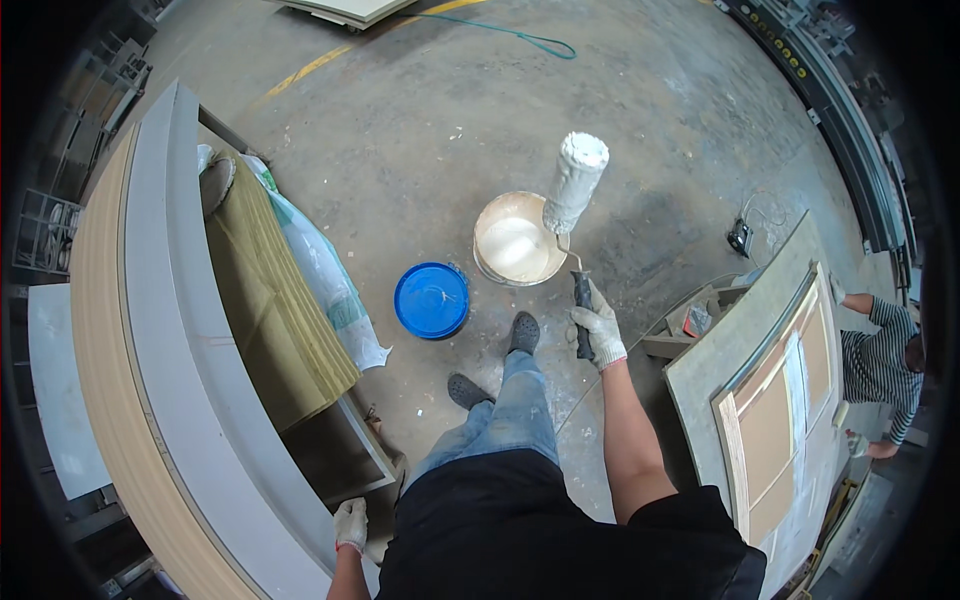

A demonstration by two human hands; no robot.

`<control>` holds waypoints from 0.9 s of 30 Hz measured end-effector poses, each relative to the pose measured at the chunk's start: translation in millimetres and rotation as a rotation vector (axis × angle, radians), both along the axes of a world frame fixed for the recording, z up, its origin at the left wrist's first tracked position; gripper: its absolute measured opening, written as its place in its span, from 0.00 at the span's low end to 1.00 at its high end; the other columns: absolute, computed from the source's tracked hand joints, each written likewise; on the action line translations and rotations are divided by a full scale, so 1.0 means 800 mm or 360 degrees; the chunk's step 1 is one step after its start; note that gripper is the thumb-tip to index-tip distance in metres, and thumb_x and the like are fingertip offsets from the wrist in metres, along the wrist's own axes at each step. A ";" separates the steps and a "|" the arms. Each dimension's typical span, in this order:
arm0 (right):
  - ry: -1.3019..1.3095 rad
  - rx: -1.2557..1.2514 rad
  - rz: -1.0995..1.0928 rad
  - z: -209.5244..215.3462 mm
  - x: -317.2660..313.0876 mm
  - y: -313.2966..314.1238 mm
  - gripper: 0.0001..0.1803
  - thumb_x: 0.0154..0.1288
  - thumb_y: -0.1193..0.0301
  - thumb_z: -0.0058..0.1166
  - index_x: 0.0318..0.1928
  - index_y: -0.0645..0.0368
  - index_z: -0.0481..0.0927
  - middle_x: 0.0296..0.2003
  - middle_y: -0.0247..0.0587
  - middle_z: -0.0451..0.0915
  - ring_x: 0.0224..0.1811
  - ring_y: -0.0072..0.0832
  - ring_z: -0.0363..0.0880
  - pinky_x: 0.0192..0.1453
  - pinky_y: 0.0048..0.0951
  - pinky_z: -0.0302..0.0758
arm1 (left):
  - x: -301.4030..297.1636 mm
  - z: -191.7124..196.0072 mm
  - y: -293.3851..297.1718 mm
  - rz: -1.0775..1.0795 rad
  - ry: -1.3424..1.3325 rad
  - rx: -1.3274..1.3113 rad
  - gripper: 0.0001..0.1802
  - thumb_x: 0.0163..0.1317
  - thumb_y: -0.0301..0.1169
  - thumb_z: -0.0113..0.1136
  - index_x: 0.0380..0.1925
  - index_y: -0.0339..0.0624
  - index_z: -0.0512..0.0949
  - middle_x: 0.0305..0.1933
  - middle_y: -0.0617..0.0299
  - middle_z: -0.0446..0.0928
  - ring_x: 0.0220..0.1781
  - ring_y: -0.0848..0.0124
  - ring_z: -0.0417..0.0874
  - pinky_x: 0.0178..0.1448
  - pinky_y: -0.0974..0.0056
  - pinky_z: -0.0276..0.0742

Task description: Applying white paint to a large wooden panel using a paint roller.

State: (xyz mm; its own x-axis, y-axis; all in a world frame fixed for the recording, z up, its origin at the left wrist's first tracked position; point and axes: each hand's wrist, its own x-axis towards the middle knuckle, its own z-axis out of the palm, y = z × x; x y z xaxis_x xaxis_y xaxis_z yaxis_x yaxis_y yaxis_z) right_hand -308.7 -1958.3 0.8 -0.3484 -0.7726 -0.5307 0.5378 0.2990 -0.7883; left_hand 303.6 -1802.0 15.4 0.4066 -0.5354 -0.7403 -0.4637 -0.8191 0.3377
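My right hand (601, 327), in a white work glove, is closed round the dark handle of a paint roller (576, 182). The roller's fluffy sleeve is thickly coated in white and stands up beside the rim of a round bucket (479, 252). White paint (517, 248) lies in that bucket. My left hand (350, 523), also gloved, is at the lower left, near the edge of a long grey panel (185, 250). Its fingers are curled in; whatever they may hold is hidden.
A blue-lidded bucket (431, 300) stands left of my feet. Yellowish ribbed boards (275, 310) and plastic sheeting (325, 265) lie by the grey panel. On the right, a co-worker in a striped shirt (868, 355) is at a table with a framed panel (775, 420). A small black tool (740, 238) lies beyond.
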 end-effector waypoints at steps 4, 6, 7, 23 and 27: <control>0.0067 -0.0052 -0.0009 0.021 0.004 -0.005 0.45 0.60 0.79 0.60 0.79 0.46 0.62 0.32 0.36 0.81 0.18 0.27 0.80 0.17 0.30 0.77 | 0.018 -0.014 0.014 0.0046 0.0157 -0.0001 0.14 0.72 0.40 0.62 0.39 0.40 0.84 0.21 0.71 0.73 0.20 0.81 0.70 0.24 0.69 0.64; 0.0086 -0.0036 0.0026 0.036 0.009 -0.007 0.46 0.60 0.80 0.60 0.79 0.47 0.61 0.31 0.37 0.80 0.17 0.27 0.80 0.18 0.30 0.77 | 0.021 -0.017 0.018 0.0095 0.0196 0.0098 0.14 0.71 0.41 0.64 0.42 0.41 0.82 0.21 0.68 0.74 0.20 0.78 0.72 0.24 0.69 0.67; 0.0091 -0.0040 0.0016 0.042 0.011 -0.009 0.46 0.60 0.80 0.60 0.79 0.47 0.61 0.31 0.37 0.80 0.17 0.27 0.80 0.18 0.30 0.77 | 0.023 -0.019 0.016 0.0085 0.0201 0.0094 0.14 0.71 0.41 0.64 0.42 0.41 0.82 0.21 0.68 0.74 0.20 0.78 0.72 0.24 0.69 0.67; 0.1180 0.0321 0.0261 0.118 0.031 -0.018 0.47 0.60 0.77 0.59 0.80 0.49 0.59 0.30 0.43 0.83 0.20 0.28 0.80 0.23 0.33 0.77 | 0.014 -0.019 -0.016 0.0051 0.0195 -0.0123 0.16 0.72 0.40 0.61 0.44 0.37 0.85 0.22 0.67 0.75 0.20 0.79 0.71 0.24 0.68 0.66; 0.2564 -0.0149 0.0174 0.097 -0.002 -0.012 0.44 0.58 0.72 0.59 0.77 0.47 0.64 0.42 0.52 0.85 0.36 0.45 0.87 0.41 0.44 0.82 | 0.002 -0.024 -0.025 -0.0010 0.0165 -0.0171 0.16 0.72 0.40 0.61 0.46 0.37 0.85 0.22 0.68 0.76 0.20 0.79 0.71 0.24 0.67 0.66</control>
State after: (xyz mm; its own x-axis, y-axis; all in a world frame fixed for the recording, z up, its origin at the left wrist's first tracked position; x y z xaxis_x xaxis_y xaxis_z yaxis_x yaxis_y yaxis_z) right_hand -310.5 -1967.6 78.7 -0.4119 -0.8367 0.3609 -0.8426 0.1990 -0.5004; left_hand 305.3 -1822.2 -3.5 0.3276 -0.6161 -0.7163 -0.4270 -0.7728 0.4695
